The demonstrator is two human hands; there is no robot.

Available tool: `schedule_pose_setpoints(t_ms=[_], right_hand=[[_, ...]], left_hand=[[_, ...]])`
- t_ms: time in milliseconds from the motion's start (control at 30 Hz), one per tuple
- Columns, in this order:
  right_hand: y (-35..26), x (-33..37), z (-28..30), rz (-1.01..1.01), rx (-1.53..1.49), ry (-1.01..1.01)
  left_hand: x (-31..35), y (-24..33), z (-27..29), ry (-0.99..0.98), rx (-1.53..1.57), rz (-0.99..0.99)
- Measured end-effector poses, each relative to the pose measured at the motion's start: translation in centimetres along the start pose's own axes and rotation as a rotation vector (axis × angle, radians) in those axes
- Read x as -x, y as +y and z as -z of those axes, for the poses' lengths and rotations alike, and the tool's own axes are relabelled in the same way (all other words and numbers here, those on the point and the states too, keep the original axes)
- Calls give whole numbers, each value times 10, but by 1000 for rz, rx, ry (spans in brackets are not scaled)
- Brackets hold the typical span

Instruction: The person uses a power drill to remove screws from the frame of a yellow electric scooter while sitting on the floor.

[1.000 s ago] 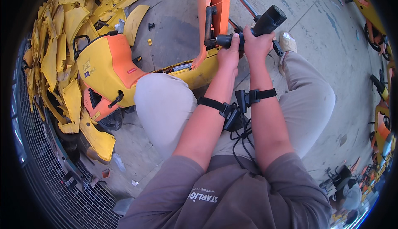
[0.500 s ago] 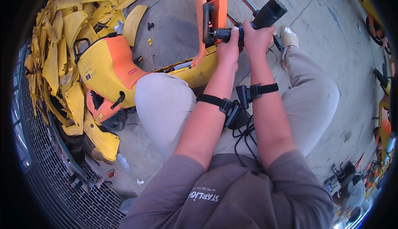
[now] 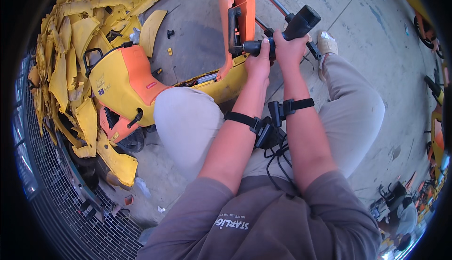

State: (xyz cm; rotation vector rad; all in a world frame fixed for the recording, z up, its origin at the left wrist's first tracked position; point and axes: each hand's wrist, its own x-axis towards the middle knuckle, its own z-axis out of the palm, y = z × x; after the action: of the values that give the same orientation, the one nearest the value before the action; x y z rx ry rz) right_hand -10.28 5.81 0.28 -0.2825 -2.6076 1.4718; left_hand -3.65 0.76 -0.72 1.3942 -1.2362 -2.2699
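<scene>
Upper centre: we see left hand [image 3: 258, 63] and right hand [image 3: 289, 52] gripping black power drill [image 3: 303, 21], bit toward orange scooter panel [image 3: 246, 17].

You're in what looks like a vehicle workshop: yellow panels [image 3: 85, 33] lie heaped beside a scooter [image 3: 118, 82] on the concrete floor [image 3: 365, 55].

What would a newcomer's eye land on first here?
Probably the heap of yellow panels at upper left. Just right of it, the yellow-and-orange scooter stands out too. Then, above the picture's centre, comes the black power tool, held in the left hand and right hand.
</scene>
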Motion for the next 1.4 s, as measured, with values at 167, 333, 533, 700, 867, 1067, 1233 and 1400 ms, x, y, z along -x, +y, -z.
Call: schedule_pose_setpoints(t_ms=[167,333,533,700,867,1067,1233,1400], right_hand=[[-1,-7,-3,-1,-95,-4],[8,-6,-5,-66,-52,-40],[-1,-1,-9,-20,-92,-47],[9,-3,-5,-21,-106,-10],[1,-5,-12,-31,-114,-29],[13,-8,-11,-34,-146,-40],[6,-6,-10,-24,-116,-11],[9,-4,-10,-19,-165,-9]], left_hand=[[-6,4,-3,-91,4,-20],[-3,-1,-1,-24,-74,22],[-11,0,1,16,54,-98],[-1,3,-3,-15,-92,22],[-14,3,2,-55,-19,-68],[-3,3,-1,-32,-70,13],[-7,3,0,-47,-35,-39],[-6,2,0,-21,-54,-54]])
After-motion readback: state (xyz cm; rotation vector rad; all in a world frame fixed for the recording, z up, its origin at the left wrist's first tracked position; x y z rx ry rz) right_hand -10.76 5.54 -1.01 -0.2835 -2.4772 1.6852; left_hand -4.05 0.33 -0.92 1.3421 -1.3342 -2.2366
